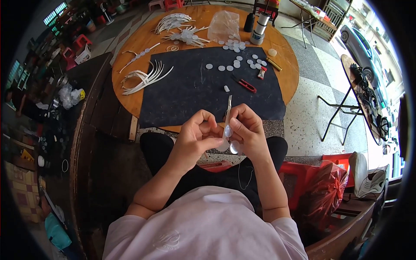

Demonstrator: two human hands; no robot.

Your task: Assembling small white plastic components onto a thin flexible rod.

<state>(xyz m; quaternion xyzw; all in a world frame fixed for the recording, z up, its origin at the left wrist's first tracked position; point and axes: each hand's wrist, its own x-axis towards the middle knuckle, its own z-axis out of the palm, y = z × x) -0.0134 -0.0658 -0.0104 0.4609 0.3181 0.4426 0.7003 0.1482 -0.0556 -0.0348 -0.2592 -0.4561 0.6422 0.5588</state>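
Observation:
In front of my lap, both hands are together over a narrow white strip [229,107] standing nearly upright, with shiny translucent discs [228,131] along its lower part. My right hand [248,132] is closed, pinching the strip between thumb and fingers. My left hand [195,138] is closed too, its thumb and forefinger at a disc [222,145] by the strip's lower end. A thin thread [245,184] hangs below. On the dark mat [186,89] beyond lie red-handled thread snips [246,85], a small white piece [226,88] and loose discs [229,68].
The round wooden table [123,97] also bears a bunch of white strips [146,80], disc-covered bundles [187,36], a plastic bag [224,27], thread spools [261,28], a dark bottle [249,22], a brass-coloured rod [274,64] and a small red-and-white packet [262,73]. Red stools [299,175] stand at right.

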